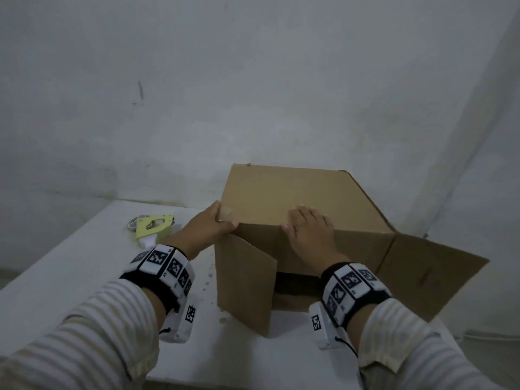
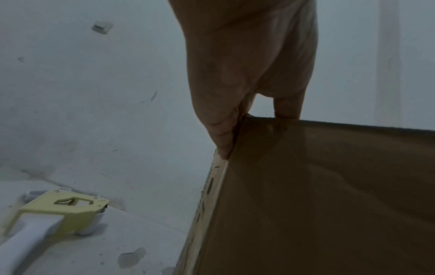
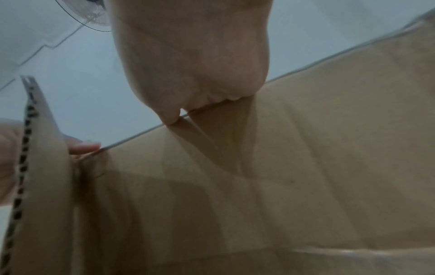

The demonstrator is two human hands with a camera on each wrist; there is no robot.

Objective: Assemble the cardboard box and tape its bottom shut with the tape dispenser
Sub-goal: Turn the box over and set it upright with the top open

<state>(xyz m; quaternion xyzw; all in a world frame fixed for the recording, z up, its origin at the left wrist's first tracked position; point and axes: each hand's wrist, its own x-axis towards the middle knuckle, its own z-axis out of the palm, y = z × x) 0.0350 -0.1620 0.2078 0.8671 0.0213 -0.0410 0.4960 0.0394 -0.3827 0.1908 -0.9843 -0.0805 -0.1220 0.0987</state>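
Left hand (image 1: 209,224) gripping the near-left top corner of the cardboard box (image 1: 295,204) on the white table (image 1: 56,277), right hand (image 1: 308,230) flat, fingers spread on its top panel, tape dispenser (image 1: 153,226) lying left of the box

Striped cream sleeves (image 1: 92,319); black wristbands (image 1: 161,280) carrying white blocks with black square marker codes, both wrists

A cardboard box (image 1: 295,220) lies on its side on the white worktop (image 1: 70,277), open end toward the camera — one flap splayed right, another hanging at left. The left hand (image 1: 209,222) grips its near left corner; the right hand (image 1: 311,232) lies fingers-down over the upper edge. A yellow tape dispenser (image 1: 153,227) rests just left.
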